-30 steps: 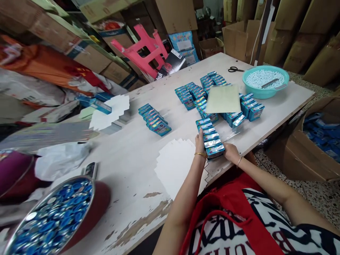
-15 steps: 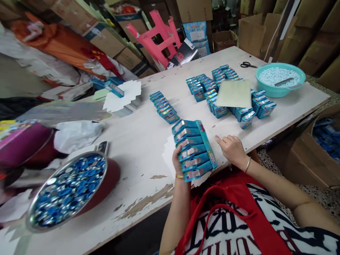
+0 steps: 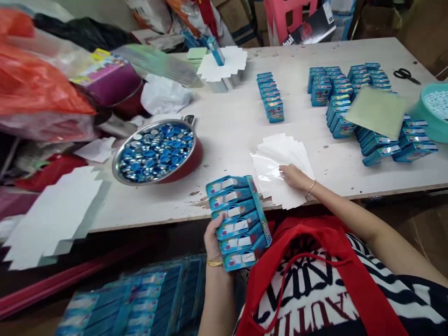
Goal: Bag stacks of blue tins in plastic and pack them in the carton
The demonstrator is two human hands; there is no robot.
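Observation:
My left hand [image 3: 213, 240] is closed round the side of a blue display box [image 3: 238, 224] filled with a row of small blue packs. It holds the box tilted in front of the table's near edge. My right hand [image 3: 294, 178] is on a fanned stack of white sheets [image 3: 290, 149], its fingers pinched at a shiny clear plastic film [image 3: 268, 164] on top. Its fingertips are small in view. The stack lies on the table, just beyond the held box.
A red-sided metal bowl [image 3: 198, 161] holds many blue-and-silver discs. Rows of small blue boxes [image 3: 275, 112] stand on the table, some under a pale board [image 3: 376, 112]. Scissors [image 3: 406, 75] and a turquoise basin [image 3: 416, 112] lie right. Packed blue boxes [image 3: 140, 298] sit below the table.
The view has swung left. My left hand has drawn the display box off the white stack towards the table's edge. My right hand has moved onto the stack and its film.

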